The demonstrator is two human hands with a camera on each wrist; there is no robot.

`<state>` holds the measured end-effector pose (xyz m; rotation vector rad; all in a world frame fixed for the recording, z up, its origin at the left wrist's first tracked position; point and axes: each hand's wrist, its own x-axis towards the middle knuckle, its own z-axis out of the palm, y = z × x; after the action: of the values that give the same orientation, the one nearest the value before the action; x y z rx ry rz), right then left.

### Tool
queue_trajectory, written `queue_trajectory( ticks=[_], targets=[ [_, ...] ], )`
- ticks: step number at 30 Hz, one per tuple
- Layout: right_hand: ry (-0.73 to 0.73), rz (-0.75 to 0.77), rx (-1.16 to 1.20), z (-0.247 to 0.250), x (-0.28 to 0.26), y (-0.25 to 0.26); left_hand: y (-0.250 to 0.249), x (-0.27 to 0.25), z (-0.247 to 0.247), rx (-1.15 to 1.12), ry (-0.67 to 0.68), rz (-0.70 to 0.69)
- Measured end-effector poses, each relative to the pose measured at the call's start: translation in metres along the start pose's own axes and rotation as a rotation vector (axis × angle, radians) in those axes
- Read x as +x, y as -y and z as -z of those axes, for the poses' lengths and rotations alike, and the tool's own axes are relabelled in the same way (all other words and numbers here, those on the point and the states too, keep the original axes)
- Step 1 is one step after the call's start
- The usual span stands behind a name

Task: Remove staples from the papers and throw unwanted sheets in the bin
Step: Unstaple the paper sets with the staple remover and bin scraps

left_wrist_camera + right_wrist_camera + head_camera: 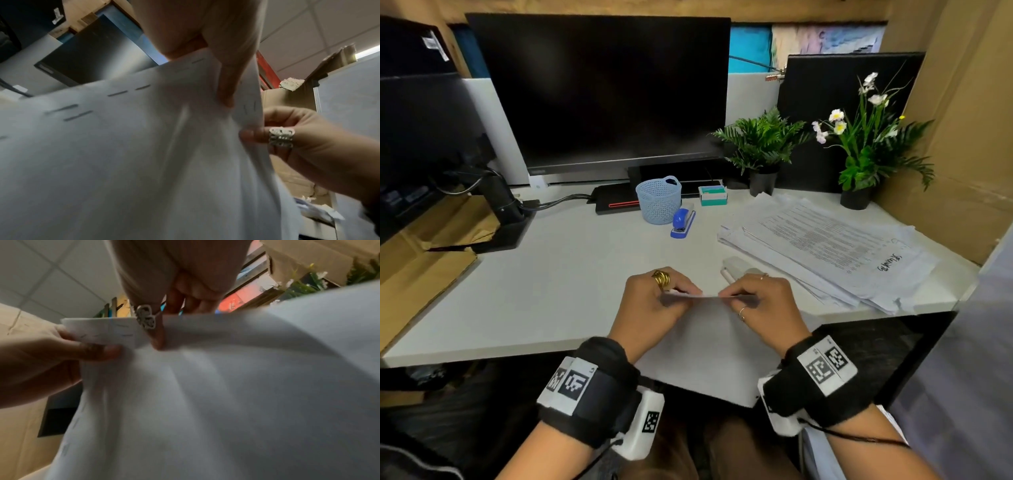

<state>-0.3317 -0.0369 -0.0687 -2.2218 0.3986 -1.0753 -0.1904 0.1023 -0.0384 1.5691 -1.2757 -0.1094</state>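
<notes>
A white stapled sheet set (709, 353) hangs over the desk's front edge, held up by its top edge. My left hand (681, 294) pinches that edge on the left and my right hand (729, 296) pinches it just to the right. Seen from the left wrist, my left hand (226, 100) presses into the paper (144, 162), which carries several staples (117, 93) along its edge. From the right wrist, my right hand (158, 344), with a ring on it, grips the paper (226, 394) beside a folded, stapled corner (107, 331).
A grey stapler (739, 269) lies just beyond my hands. To the right spreads a stack of printed papers (825, 246). Further back are a blue stapler (683, 221), a blue mesh basket (658, 198), a staple box (712, 195), two potted plants and a monitor (599, 92).
</notes>
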Motion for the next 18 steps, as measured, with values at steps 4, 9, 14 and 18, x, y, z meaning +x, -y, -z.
queue_trajectory(
  ticks=[4,9,14,18],
  targets=[
    [-0.183,0.112,0.173,0.002,-0.012,0.001,0.007,-0.003,-0.002,0.066,0.007,-0.191],
    [-0.237,0.199,0.156,0.008,-0.014,0.006,0.002,-0.003,-0.010,0.037,-0.065,-0.217],
    [-0.236,0.139,0.140,0.018,-0.017,0.003,-0.003,-0.003,-0.013,0.245,-0.048,-0.358],
    [-0.263,-0.137,0.177,0.044,-0.032,-0.003,0.007,-0.004,-0.014,0.356,0.089,-0.039]
  ],
)
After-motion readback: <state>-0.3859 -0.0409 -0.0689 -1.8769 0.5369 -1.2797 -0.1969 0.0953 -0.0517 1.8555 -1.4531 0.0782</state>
